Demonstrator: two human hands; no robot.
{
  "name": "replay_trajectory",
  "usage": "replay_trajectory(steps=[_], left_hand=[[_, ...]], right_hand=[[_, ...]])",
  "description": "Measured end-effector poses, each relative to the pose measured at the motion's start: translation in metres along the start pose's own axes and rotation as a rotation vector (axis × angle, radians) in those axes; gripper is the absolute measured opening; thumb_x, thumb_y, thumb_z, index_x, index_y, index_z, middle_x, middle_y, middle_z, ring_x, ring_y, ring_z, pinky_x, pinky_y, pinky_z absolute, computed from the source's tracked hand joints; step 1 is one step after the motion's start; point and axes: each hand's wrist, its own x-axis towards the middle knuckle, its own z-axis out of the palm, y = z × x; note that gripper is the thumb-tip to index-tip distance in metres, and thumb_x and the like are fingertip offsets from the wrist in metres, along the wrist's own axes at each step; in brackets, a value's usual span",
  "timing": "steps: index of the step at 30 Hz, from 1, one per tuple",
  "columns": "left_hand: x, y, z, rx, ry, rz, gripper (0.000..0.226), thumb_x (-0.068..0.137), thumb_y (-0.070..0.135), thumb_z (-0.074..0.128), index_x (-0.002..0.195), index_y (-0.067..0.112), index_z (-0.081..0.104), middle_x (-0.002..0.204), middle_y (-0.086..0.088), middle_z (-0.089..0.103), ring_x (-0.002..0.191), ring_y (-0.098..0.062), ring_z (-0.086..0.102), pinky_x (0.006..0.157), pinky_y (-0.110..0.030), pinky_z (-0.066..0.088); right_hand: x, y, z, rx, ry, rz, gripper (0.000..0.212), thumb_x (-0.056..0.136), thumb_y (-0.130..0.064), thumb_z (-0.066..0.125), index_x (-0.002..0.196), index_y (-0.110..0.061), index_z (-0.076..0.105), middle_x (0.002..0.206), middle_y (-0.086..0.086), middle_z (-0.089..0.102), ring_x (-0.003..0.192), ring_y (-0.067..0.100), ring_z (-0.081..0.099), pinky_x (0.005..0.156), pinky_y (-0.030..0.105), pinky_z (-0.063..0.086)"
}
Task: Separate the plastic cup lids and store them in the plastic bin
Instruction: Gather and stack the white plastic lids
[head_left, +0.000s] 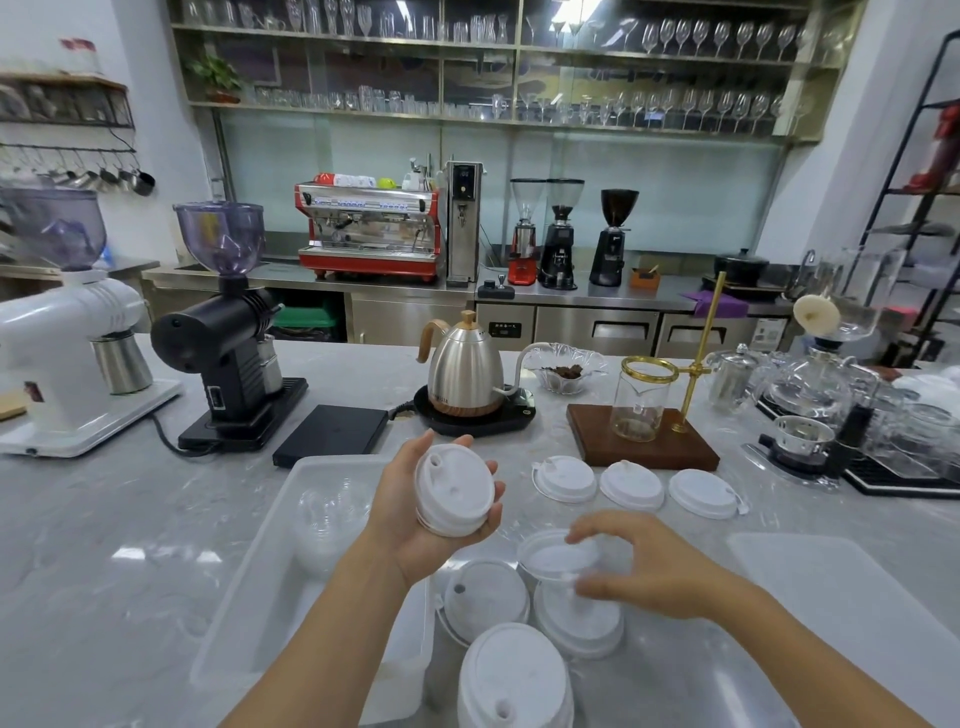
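Left hand (415, 514) gripping white lid stack (454, 491) above bin (249, 613) edge, right hand (644, 564) pinching clear lid (553, 556)

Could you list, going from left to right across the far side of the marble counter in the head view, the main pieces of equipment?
White grinder → black grinder → black scale → gooseneck kettle → glass dish → glass beaker on the wooden stand → siphon brewer.
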Motion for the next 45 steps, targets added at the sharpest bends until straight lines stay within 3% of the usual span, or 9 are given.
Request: replay_trajectory(steps=[4,7,11,17,27,30,38,41,45], left_hand=[[0.000,0.000,0.000,-0.004,0.008,-0.001,0.051,0.074,0.044,0.071,0.117,0.017,0.069,0.115,-0.023,0.068,0.096,-0.042,0.063,0.077,-0.048,0.055],[0.000,0.000,0.000,0.000,0.004,-0.005,0.050,0.075,0.045,0.071,0.117,0.017,0.069,0.114,-0.023,0.068,0.097,-0.042,0.063,0.077,-0.048,0.056],[0.000,0.000,0.000,0.006,0.005,-0.004,0.051,0.074,0.044,0.072,0.116,0.017,0.069,0.114,-0.023,0.069,0.096,-0.042,0.064,0.077,-0.049,0.057],[0.001,0.000,-0.001,0.018,0.015,0.004,0.050,0.072,0.043,0.073,0.115,0.016,0.070,0.112,-0.024,0.069,0.091,-0.043,0.066,0.080,-0.051,0.056],[-0.001,0.000,0.001,0.031,0.032,0.020,0.056,0.072,0.041,0.074,0.124,0.019,0.069,0.107,-0.023,0.072,0.092,-0.036,0.064,0.075,-0.047,0.053],[-0.002,0.000,0.002,0.052,0.012,0.018,0.051,0.072,0.041,0.074,0.118,0.019,0.069,0.102,-0.020,0.073,0.085,-0.037,0.067,0.073,-0.046,0.052],[-0.001,0.001,-0.001,0.086,-0.037,0.023,0.040,0.084,0.048,0.063,0.095,0.014,0.081,0.105,-0.019,0.073,0.084,-0.038,0.071,0.075,-0.044,0.054],[-0.002,0.001,-0.002,0.111,-0.049,0.034,0.045,0.086,0.050,0.060,0.102,0.013,0.081,0.109,-0.019,0.074,0.090,-0.038,0.073,0.082,-0.047,0.055],[-0.004,0.003,-0.001,0.099,-0.085,0.035,0.048,0.089,0.049,0.059,0.114,0.013,0.077,0.115,-0.017,0.073,0.099,-0.037,0.071,0.089,-0.048,0.053]], right_hand=[[-0.001,0.007,0.009,-0.012,-0.018,0.027,0.019,0.075,-0.035,0.077,0.088,-0.047,0.068,0.119,-0.029,0.060,0.114,-0.016,0.052,0.097,0.009,0.036],[0.004,0.005,0.008,-0.003,0.026,0.015,0.025,0.086,-0.022,0.072,0.076,-0.044,0.066,0.114,-0.025,0.066,0.110,-0.013,0.056,0.100,0.017,0.040],[0.010,-0.007,0.001,0.087,0.164,-0.050,0.020,0.090,-0.017,0.069,0.081,-0.036,0.068,0.093,-0.024,0.070,0.096,-0.008,0.063,0.083,0.003,0.042],[0.020,-0.035,-0.012,0.436,0.274,-0.077,0.014,0.091,-0.003,0.065,0.088,-0.015,0.069,0.075,-0.010,0.071,0.071,-0.002,0.064,0.070,0.012,0.049],[0.035,-0.070,-0.032,0.416,0.199,-0.063,0.010,0.094,-0.006,0.063,0.089,-0.010,0.071,0.076,0.002,0.069,0.070,0.006,0.059,0.069,0.018,0.048],[0.039,-0.081,-0.040,0.426,0.125,-0.047,0.011,0.095,-0.013,0.063,0.097,-0.011,0.073,0.089,0.013,0.074,0.076,0.014,0.064,0.074,0.025,0.051],[0.066,-0.117,-0.039,0.526,0.057,-0.105,0.019,0.098,-0.021,0.059,0.096,-0.015,0.076,0.092,0.002,0.074,0.080,0.010,0.068,0.070,0.022,0.056],[0.075,-0.128,-0.032,0.568,0.011,-0.137,0.021,0.099,-0.019,0.057,0.093,-0.014,0.077,0.086,-0.004,0.075,0.076,0.005,0.067,0.067,0.016,0.052],[0.093,-0.139,-0.001,0.516,0.090,-0.120,0.018,0.097,-0.017,0.059,0.093,-0.010,0.075,0.092,0.013,0.075,0.077,0.015,0.062,0.072,0.026,0.050]])
